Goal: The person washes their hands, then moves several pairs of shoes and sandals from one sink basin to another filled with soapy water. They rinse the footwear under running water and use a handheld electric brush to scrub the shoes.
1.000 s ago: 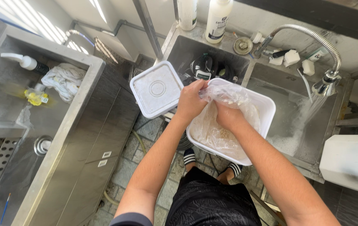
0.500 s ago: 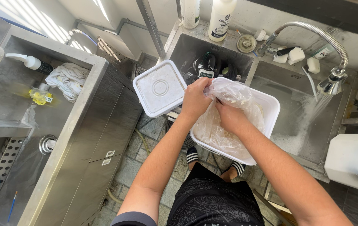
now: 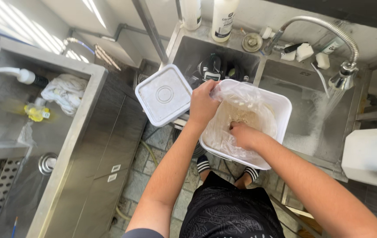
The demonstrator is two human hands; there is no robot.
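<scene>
Tub [image 3: 281, 110]: white, square, at sink [image 3: 303, 83] front edge, straight ahead of body. Bag [image 3: 241, 99] lines tub. Left hand [image 3: 202, 105]: closed on bag rim, tub's left edge. Right hand [image 3: 243, 134]: down inside bag, fingers hidden, grip indeterminate. Lid [image 3: 164, 94]: just left of tub.

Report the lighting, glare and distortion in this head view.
Head view: strong daylight streaks blow out the wall at upper left; wide-angle lens bends the steel counter edge and the tap; the clear plastic bag shines with glare by the left hand; the right hand inside the white tub is sharp; running water blurs to a white haze.
</scene>
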